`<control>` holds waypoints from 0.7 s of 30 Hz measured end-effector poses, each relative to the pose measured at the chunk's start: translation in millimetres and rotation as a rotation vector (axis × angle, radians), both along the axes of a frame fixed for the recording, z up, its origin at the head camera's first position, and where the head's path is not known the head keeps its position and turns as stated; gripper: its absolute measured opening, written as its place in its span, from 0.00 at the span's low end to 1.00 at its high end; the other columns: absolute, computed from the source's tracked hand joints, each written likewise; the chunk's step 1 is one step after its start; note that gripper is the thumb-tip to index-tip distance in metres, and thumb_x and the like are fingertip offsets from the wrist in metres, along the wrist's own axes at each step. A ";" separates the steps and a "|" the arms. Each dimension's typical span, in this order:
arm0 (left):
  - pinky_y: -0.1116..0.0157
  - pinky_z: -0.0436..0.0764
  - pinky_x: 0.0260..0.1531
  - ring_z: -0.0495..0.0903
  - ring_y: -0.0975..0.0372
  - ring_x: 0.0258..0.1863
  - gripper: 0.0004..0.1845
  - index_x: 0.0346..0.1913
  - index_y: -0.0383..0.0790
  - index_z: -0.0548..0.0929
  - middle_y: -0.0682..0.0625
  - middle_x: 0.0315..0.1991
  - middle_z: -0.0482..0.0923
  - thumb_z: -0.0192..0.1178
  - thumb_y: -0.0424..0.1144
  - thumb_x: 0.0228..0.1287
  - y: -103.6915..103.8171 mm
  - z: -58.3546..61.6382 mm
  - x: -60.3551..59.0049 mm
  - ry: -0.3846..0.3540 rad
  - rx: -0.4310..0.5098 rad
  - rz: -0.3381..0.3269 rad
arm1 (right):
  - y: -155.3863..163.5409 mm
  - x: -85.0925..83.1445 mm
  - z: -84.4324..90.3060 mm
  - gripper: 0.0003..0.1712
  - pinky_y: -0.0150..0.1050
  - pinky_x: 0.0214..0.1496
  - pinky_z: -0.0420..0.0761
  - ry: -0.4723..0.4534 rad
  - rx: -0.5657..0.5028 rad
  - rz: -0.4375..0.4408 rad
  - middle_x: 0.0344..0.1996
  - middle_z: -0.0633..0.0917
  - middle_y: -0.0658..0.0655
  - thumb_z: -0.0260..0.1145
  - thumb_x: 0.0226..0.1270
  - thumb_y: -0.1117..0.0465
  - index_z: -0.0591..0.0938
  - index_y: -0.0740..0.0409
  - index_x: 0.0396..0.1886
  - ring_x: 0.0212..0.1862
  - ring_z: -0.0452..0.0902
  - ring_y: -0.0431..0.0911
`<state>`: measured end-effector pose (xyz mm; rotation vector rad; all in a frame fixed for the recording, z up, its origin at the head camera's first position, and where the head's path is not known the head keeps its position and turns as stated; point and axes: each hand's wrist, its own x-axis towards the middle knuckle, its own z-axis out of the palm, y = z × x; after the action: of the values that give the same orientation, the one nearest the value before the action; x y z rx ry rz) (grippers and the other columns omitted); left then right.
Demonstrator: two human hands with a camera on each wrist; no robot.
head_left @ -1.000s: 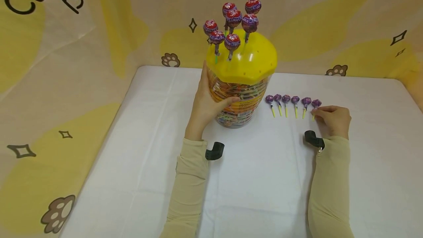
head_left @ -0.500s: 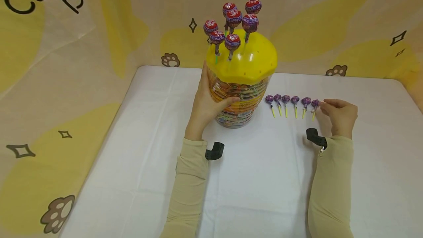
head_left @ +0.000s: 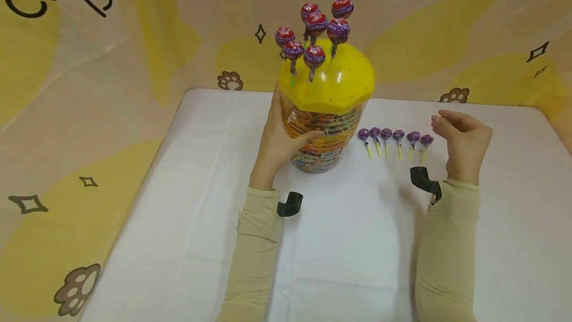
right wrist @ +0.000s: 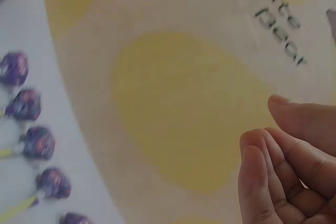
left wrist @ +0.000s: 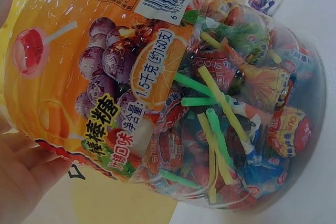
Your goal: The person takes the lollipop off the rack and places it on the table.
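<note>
My left hand (head_left: 278, 148) grips the side of a clear plastic jar (head_left: 341, 130), thumb across its front. Wrapped lollipops with green and yellow sticks fill the jar (left wrist: 231, 108) behind an orange fruit label in the left wrist view. Several red-and-purple lollipops (head_left: 315, 57) stand upright in the yellow lid (head_left: 346, 81). Right of the jar, several purple lollipops (head_left: 398, 134) with yellow sticks lie side by side on the table. My right hand (head_left: 466, 145) is raised beyond the row's right end, its fingers loosely bent, holding nothing in the right wrist view.
A white cloth covers the table (head_left: 353, 242). Behind and to the left hangs a beige and yellow printed backdrop (head_left: 420, 39). Black camera mounts (head_left: 290, 204) sit at both wrists.
My right hand has let go of the rightmost lollipop in the row and moved up and to the right. That lollipop lies slightly straighter beside the others. My left hand and the jar stay put.
</note>
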<state>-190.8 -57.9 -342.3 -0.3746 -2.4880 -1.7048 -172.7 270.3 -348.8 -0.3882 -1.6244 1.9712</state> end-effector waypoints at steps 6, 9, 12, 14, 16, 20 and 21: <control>0.50 0.53 0.69 0.49 0.58 0.72 0.63 0.75 0.55 0.34 0.55 0.75 0.43 0.72 0.54 0.47 1.1 -0.5 -0.6 0.009 0.005 -0.003 | -26.3 7.0 25.2 0.12 0.32 0.32 0.84 0.179 -0.055 0.038 0.25 0.84 0.61 0.73 0.46 0.78 0.84 0.78 0.34 0.24 0.81 0.48; 0.51 0.54 0.69 0.49 0.57 0.72 0.63 0.75 0.57 0.33 0.56 0.75 0.43 0.72 0.53 0.47 0.7 -0.9 -1.3 0.001 0.010 -0.007 | -42.1 8.6 34.6 0.12 0.34 0.33 0.84 0.269 -0.074 0.075 0.24 0.84 0.63 0.72 0.45 0.79 0.83 0.80 0.33 0.24 0.80 0.49; 0.50 0.53 0.69 0.49 0.57 0.72 0.63 0.75 0.59 0.33 0.56 0.75 0.42 0.72 0.53 0.47 1.8 -1.0 -1.3 -0.015 0.015 -0.010 | -57.6 9.8 42.9 0.12 0.35 0.34 0.83 0.341 -0.081 0.114 0.23 0.84 0.63 0.72 0.45 0.80 0.82 0.81 0.33 0.23 0.79 0.50; 0.50 0.54 0.69 0.49 0.57 0.72 0.64 0.75 0.59 0.33 0.56 0.75 0.42 0.72 0.53 0.47 2.5 -0.9 -1.0 -0.025 0.015 -0.010 | -67.8 10.1 48.5 0.11 0.35 0.35 0.83 0.368 -0.061 0.132 0.24 0.85 0.63 0.72 0.46 0.80 0.83 0.80 0.33 0.24 0.79 0.50; 0.50 0.54 0.69 0.49 0.57 0.72 0.63 0.75 0.58 0.33 0.56 0.75 0.42 0.72 0.54 0.47 2.6 -0.6 -0.9 -0.031 0.013 -0.006 | -78.5 9.8 54.4 0.11 0.35 0.36 0.83 0.388 -0.047 0.155 0.24 0.85 0.62 0.71 0.47 0.79 0.83 0.79 0.33 0.25 0.79 0.50; 0.50 0.54 0.68 0.50 0.57 0.72 0.64 0.75 0.59 0.33 0.56 0.75 0.42 0.72 0.53 0.47 1.4 0.3 -0.4 -0.030 0.002 0.006 | -100.0 7.0 67.3 0.10 0.34 0.37 0.83 0.409 -0.012 0.205 0.26 0.85 0.62 0.71 0.48 0.79 0.84 0.77 0.34 0.27 0.80 0.50; 0.50 0.54 0.68 0.49 0.57 0.72 0.64 0.75 0.59 0.33 0.56 0.75 0.41 0.72 0.53 0.47 0.8 0.4 -0.5 -0.029 -0.001 0.009 | -105.3 6.2 70.6 0.11 0.33 0.38 0.83 0.410 -0.005 0.218 0.27 0.85 0.62 0.71 0.48 0.78 0.84 0.77 0.34 0.28 0.80 0.50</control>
<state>-191.3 -57.0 -341.9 -0.3407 -2.5070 -1.7183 -166.6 165.0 -278.2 0.1927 -1.4418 2.0445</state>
